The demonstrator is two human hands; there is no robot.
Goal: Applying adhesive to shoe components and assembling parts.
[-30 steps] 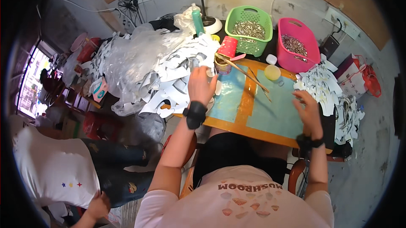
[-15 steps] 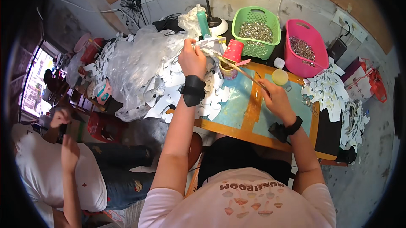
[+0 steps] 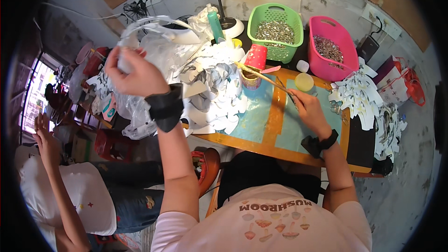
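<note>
My left hand [image 3: 135, 73] is raised at the left, its fingers closed on crumpled clear plastic [image 3: 158, 49]; pale curved strips, smeared by motion, arch just beyond it. A heap of white cut-out pieces [image 3: 210, 84] lies to the right of that hand. My right hand [image 3: 308, 109], over the table's right half, grips a thin stick-like brush [image 3: 261, 75] that slants up and left. The brush's far end is beside a red dotted cup [image 3: 256, 57], above a small round pot [image 3: 251, 82]. A thin dark tool also shows at my right fingers; its kind is unclear.
A green basket [image 3: 252, 32] and a pink basket [image 3: 338, 70] hold small shiny metal pieces. White pieces [image 3: 357, 93] are piled at the right edge. A green bottle [image 3: 214, 25] and lamp base [image 3: 233, 28] stand behind. Another person [image 3: 70, 186] sits at the left.
My left hand has moved from beside the cup far to the left and now holds plastic. The brush stays in my right hand. The other person's hand has moved left.
</note>
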